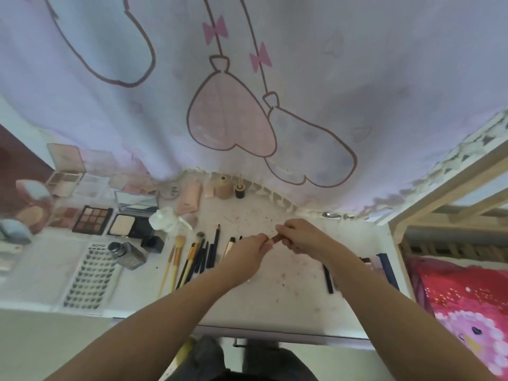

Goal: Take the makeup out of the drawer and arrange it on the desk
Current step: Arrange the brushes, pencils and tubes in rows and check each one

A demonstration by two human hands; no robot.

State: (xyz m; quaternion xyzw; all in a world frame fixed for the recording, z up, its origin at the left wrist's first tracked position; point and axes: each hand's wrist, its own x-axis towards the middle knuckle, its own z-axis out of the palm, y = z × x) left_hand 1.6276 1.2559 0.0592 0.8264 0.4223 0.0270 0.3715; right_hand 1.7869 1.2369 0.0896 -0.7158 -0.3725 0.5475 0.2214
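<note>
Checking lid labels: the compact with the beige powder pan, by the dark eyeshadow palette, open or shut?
Open. The compact lies flat with its mirrored lid raised behind the exposed pan.

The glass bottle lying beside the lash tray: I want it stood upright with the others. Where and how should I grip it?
Grip the glass bottle across its squarish body, coming from above. It lies on its side with the round silver cap toward the far left; the flat sides look easier to pinch than the cap. The lash tray and a black jar sit close, so a sideways approach seems cramped.
</note>
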